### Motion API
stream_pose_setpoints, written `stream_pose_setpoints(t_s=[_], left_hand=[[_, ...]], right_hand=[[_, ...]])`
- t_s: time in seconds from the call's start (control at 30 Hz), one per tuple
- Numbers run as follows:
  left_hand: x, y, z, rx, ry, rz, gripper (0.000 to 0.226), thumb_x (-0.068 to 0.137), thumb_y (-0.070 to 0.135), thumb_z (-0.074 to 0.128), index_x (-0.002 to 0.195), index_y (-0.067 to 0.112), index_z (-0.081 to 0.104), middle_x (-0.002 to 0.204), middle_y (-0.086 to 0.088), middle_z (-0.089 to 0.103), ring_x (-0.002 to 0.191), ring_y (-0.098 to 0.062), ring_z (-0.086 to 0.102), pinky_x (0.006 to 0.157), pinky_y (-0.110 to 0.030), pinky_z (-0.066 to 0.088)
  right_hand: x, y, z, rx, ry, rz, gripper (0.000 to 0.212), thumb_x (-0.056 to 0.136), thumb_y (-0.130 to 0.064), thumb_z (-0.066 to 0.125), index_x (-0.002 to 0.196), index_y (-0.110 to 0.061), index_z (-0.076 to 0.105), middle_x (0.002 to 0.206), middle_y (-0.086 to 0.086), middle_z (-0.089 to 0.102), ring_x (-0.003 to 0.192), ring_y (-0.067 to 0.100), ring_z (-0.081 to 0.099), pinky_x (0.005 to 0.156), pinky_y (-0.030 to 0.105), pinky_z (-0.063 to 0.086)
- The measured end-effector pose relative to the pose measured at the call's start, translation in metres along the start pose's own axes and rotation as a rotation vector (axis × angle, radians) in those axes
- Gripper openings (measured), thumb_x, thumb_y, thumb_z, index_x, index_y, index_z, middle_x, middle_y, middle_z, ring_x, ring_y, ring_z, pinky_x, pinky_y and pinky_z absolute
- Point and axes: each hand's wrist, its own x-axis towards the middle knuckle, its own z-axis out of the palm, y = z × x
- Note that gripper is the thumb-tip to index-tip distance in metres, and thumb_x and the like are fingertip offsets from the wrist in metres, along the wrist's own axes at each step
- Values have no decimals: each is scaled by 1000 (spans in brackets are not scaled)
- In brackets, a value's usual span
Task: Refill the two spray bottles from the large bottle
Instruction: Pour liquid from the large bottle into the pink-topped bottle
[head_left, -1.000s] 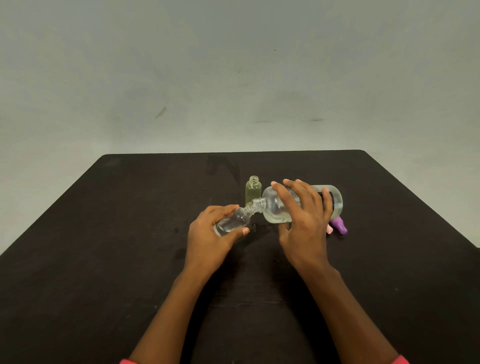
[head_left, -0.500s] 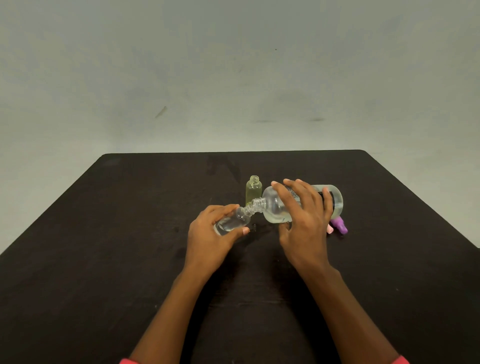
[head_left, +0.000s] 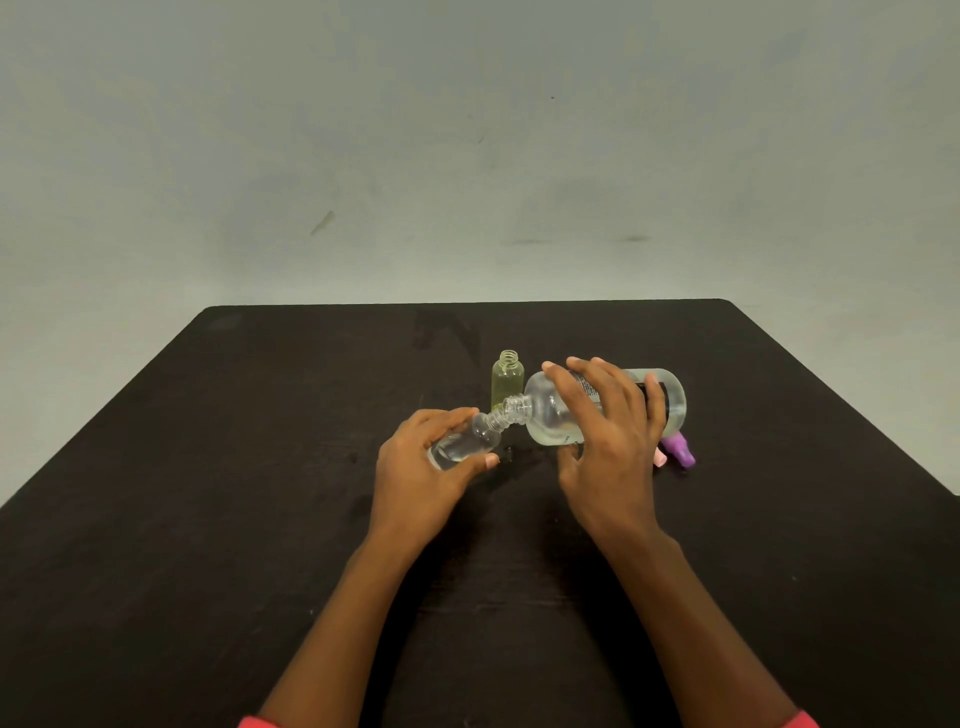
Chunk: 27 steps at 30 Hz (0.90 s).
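A dark table fills the lower half of the view, with a pale wall behind it.

The large bottle is held above the middle of the table, tipped almost flat. Its long axis runs left to right, with the base to the right and the open threaded mouth pointing left and slightly down. Clear liquid lies along its lower side. The right hand grips it from above: the fingers are curled over the top of the body and across its label, and the thumb sits beneath on the near side.

The left hand holds the clear spray bottle, which is uncapped. Its body lies between the fingers on the far side and the thumb on the near side. This bottle slants, base low and left in the palm, neck up and to the right. Its mouth meets the mouth of the large bottle. A little clear liquid sits at its low end.

The yellowish spray bottle stands upright on the table just behind the two joined necks, uncapped, with no hand on it.

A purple cap and a pink cap lie on the table by the right hand, the pink one partly hidden.
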Motion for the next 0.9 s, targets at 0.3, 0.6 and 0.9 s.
stream_pose_setpoints(t_s=[0.3,0.6,0.9], left_hand=[[0,0,1,-10,6,-13,46,64,16,86,105,29,70,102,12,67,98,-3,63,88,-28,52],[0,-1,1,-9,1,-11,47,64,18,86,107,27,70,102,12,67,98,-3,63,89,-29,52],[0,-1,1,-16,0,-8,46,64,17,85,107,27,70,102,12,67,98,-5,63,88,-29,53]], right_hand=[[0,0,0,6,0,1,91,52,17,71,131,-25,54,129,3,57,129,20,41,115,42,9],[0,0,0,6,3,-3,90,53,16,73,131,-25,53,129,2,57,129,20,41,114,45,12],[0,0,0,5,7,-1,87,53,16,73,129,-23,57,128,3,58,128,21,42,114,45,13]])
